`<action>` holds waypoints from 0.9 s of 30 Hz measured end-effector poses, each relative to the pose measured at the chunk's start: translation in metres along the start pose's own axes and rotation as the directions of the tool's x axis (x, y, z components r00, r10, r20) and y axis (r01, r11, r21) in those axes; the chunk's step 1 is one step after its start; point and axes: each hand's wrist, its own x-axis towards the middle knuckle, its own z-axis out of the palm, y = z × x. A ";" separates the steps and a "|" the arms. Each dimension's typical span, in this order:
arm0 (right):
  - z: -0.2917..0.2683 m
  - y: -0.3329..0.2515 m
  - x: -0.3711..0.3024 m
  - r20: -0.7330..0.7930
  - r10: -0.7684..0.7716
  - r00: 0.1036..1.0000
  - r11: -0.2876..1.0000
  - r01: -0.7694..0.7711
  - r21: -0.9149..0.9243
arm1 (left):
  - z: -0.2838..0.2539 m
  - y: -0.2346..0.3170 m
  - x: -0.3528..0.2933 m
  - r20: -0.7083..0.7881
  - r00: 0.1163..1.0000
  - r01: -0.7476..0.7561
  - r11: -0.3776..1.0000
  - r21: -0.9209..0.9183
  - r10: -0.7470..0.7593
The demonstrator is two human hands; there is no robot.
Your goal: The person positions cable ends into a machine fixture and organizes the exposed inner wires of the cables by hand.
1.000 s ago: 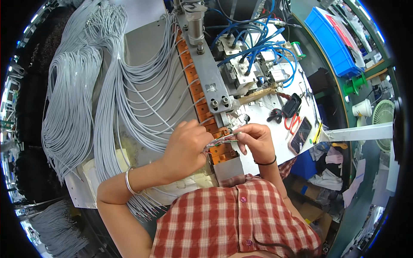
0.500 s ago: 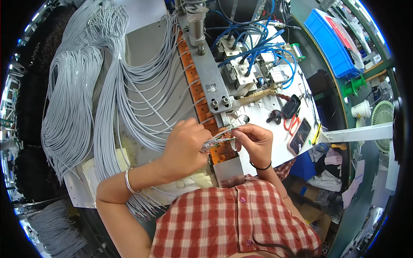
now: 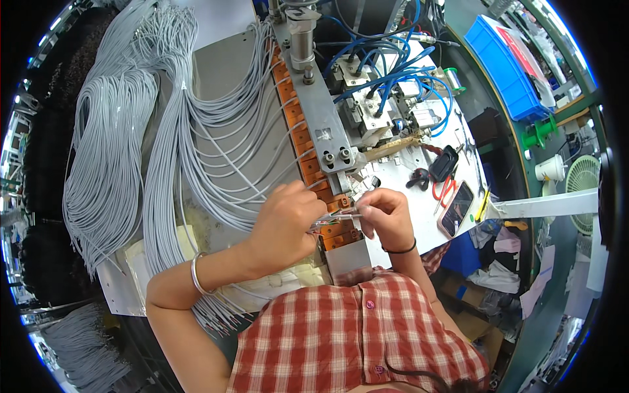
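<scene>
Cable ends [image 3: 337, 217]: a small group of grey cable tips with thin coloured wires, held up between your two hands, above the near part of the orange strip [image 3: 337, 240]. Long axis runs roughly left to right across your body; the tips leave your left fist and point right, toward your right fingertips. The tips fan slightly rather than lying as one straight line. The orange strip runs away from you, slanting left at its far end, so the cable ends lie across it.

Left hand [image 3: 287, 215]: fingers curled, clamped on the cable ends just behind the bared wires; your knuckles face up and hide most of the grip.

Right hand [image 3: 386, 215]: thumb and forefinger nearly together, right at the tip of the longest strand; whether they pinch it or merely lie against it, you cannot tell at this size.

Surroundings: a large bundle of grey cables [image 3: 164, 170] lies to your left, with single cables looping over to the orange strip. A metal bar [image 3: 316, 111] stands along the far part of the strip. On the white desk [image 3: 426, 226] to your right, a phone [image 3: 457, 208] lies beside red-handled scissors [image 3: 445, 190]
</scene>
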 end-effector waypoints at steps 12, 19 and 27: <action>-0.008 0.010 -0.002 -0.055 0.005 0.998 0.994 -0.011 -0.104 | 0.000 0.003 0.002 0.059 0.998 -0.034 0.999 0.010 0.033; -0.006 0.007 0.002 -0.213 0.052 0.976 0.931 -0.125 -0.344 | 0.006 -0.001 -0.004 0.079 0.989 -0.134 0.987 0.087 0.127; -0.016 0.005 0.004 -0.118 0.302 0.946 0.914 -0.323 -0.244 | 0.001 -0.001 -0.007 0.119 0.992 0.024 0.991 0.132 -0.040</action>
